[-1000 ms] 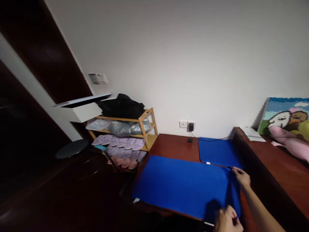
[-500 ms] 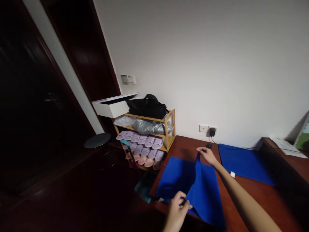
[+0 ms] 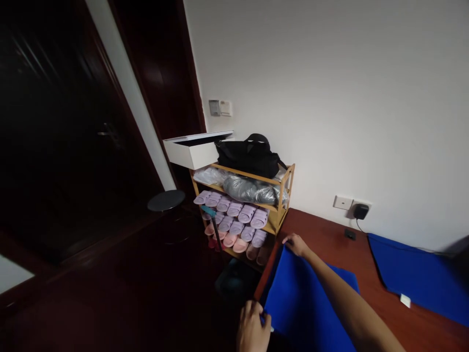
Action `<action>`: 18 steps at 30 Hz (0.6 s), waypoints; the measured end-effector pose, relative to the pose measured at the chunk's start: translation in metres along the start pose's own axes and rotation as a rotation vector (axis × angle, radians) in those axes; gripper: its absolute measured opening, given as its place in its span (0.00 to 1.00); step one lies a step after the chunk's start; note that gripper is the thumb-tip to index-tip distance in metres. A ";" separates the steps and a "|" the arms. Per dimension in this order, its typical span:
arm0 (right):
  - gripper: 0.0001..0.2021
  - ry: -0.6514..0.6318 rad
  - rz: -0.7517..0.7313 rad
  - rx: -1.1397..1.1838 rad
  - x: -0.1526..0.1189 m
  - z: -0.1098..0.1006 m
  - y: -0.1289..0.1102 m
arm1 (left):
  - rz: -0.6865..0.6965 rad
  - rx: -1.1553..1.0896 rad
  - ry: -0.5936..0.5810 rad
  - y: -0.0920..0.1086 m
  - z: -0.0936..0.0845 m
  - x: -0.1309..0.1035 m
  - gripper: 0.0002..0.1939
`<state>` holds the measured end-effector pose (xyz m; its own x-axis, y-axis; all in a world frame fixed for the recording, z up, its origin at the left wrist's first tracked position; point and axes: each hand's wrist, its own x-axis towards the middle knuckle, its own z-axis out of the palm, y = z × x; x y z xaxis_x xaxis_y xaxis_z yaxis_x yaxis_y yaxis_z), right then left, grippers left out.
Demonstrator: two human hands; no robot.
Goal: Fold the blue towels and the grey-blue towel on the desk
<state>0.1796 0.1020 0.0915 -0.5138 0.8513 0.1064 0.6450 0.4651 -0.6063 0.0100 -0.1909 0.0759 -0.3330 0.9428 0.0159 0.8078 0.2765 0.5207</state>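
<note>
A blue cloth (image 3: 298, 288) lies over the near end of the reddish-brown table (image 3: 311, 225), its left edge lifted a little. My right hand (image 3: 296, 244) pinches the far left corner of the cloth. At the near left corner, by the table's edge, my left hand (image 3: 253, 325) has its fingers closed on the same edge. My right forearm crosses over the cloth and hides part of it. Farther right on the table lies a second blue cloth (image 3: 421, 278) with a small white tag (image 3: 405, 300).
Beyond the table's left end stands a wooden rack (image 3: 280, 195) with rows of slippers (image 3: 234, 209), a black bag (image 3: 249, 155) and a white box (image 3: 192, 154). A round stool (image 3: 166, 200) is on the left. A black plug (image 3: 361, 211) sits in the wall socket.
Both hands have carried the held edge of the cloth leftward, from the cloth's middle to the table's left edge. The view has turned left, so the surroundings appear farther right.
</note>
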 end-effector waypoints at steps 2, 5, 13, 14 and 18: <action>0.12 -0.019 0.004 -0.014 0.002 0.017 0.004 | -0.004 0.017 0.012 -0.007 0.005 0.003 0.10; 0.13 -0.010 0.022 -0.033 0.000 0.036 0.008 | 0.001 0.009 0.021 -0.016 0.014 0.006 0.12; 0.13 0.019 0.009 -0.028 -0.006 0.029 0.005 | 0.031 0.022 -0.077 -0.015 0.019 0.008 0.14; 0.13 0.019 -0.001 -0.023 -0.007 0.024 0.002 | 0.030 0.020 -0.081 -0.014 0.018 0.008 0.13; 0.13 0.022 -0.046 -0.010 -0.017 -0.007 -0.009 | -0.001 -0.028 -0.141 -0.011 0.012 0.011 0.14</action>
<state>0.1865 0.0853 0.1010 -0.5306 0.8341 0.1509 0.6269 0.5060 -0.5924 0.0029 -0.1819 0.0601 -0.2604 0.9599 -0.1038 0.7928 0.2739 0.5445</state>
